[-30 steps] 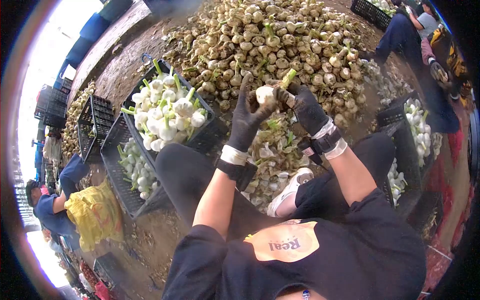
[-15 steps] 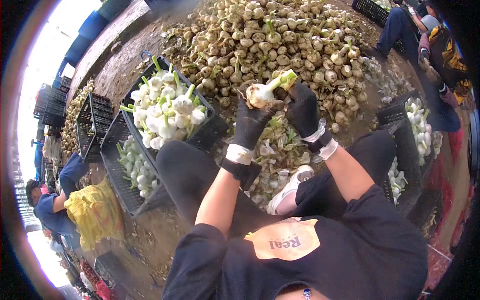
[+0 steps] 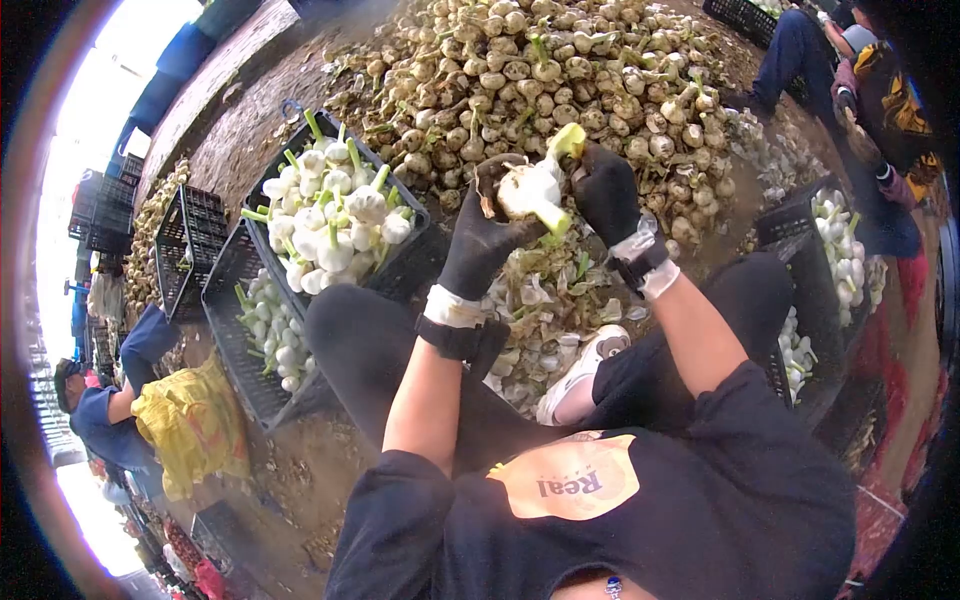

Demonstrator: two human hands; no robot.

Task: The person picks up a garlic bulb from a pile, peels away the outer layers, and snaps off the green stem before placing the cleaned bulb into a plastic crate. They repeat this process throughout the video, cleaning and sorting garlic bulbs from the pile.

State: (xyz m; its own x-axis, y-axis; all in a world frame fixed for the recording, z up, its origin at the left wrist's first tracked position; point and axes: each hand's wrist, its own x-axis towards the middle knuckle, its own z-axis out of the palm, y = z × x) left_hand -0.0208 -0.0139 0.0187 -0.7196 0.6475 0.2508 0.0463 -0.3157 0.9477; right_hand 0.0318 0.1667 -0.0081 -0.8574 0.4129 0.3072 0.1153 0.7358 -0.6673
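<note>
My left hand [image 3: 482, 222], in a black glove, is closed around a garlic bulb [image 3: 528, 188] whose white surface shows, with browned skin still at its left side. The bulb's green-white stem [image 3: 553, 217] points down and to the right. A yellowish-green strip of outer skin [image 3: 568, 141] stands off the bulb's upper right. My gloved right hand [image 3: 607, 196] is closed at that strip, its fingertips partly hidden. Below both hands lies a heap of shed garlic skins [image 3: 545, 300].
Ahead spreads a large pile of unpeeled garlic [image 3: 560, 80]. A black crate [image 3: 415, 262] of white garlic bulbs stands at left, overlapping a second crate [image 3: 232, 335]. More crates [image 3: 825, 345] stand at right. Other people sit at far left [image 3: 105, 410] and upper right [image 3: 790, 60].
The outer skin has been pulled back from the bulb, baring white. The stem now points downward instead of up to the right. My left hand has shifted slightly left and down.
</note>
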